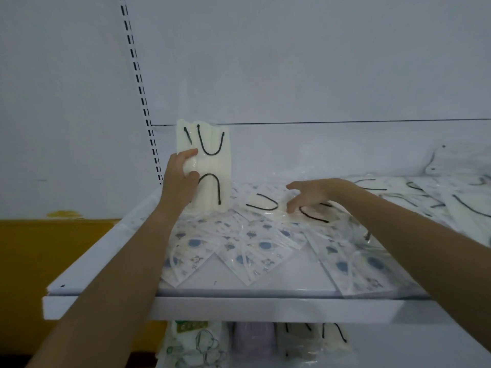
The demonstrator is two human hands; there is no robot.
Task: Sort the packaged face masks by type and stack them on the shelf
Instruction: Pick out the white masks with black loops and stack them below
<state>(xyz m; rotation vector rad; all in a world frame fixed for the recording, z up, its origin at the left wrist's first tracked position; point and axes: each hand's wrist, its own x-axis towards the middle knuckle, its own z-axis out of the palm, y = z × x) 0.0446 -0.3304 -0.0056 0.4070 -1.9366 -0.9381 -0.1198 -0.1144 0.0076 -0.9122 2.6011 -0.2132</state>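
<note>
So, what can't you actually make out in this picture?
Head view:
Pack count in the upright cream stack: the left hand covers its side.
Whether the right hand touches the flat cream mask: its palm hides the contact.
The lower-shelf packs: blocked by the shelf front, cut by the bottom edge.
Print on the patterned masks: too blurred.

We see soft, dim, bluish light and only faint shadows. The plastic wrappers [366, 235] shine a little. Everything looks fuzzy, and the slotted rail [138, 83] curves near the edge.
</note>
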